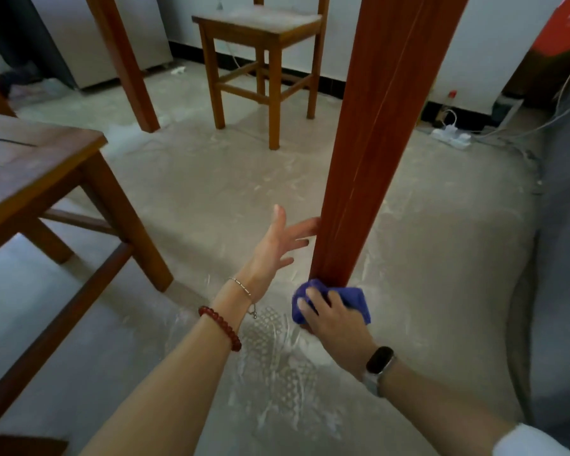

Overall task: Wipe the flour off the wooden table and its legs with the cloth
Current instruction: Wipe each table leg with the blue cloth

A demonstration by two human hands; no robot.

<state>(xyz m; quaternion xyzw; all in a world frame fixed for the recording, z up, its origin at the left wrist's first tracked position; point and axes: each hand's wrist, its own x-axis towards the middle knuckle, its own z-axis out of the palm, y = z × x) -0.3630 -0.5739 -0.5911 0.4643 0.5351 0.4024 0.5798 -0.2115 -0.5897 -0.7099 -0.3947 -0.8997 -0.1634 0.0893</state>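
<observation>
A reddish wooden table leg [375, 143] runs from the top of the view down to the floor at centre right. My right hand [333, 319] grips a blue cloth [352, 299] and presses it against the foot of that leg. My left hand [277, 245] is spread with straight fingers, its fingertips touching the left face of the leg a little higher up. A second table leg [125, 64] stands farther back on the left. White flour is smeared over the floor [277, 366] around the near leg's foot.
A wooden stool [30, 179] stands close on the left. A wooden chair [260, 60] with a dusty seat is at the back. A white power strip [451, 136] with cables lies on the floor at right, next to a grey sofa edge [563, 258].
</observation>
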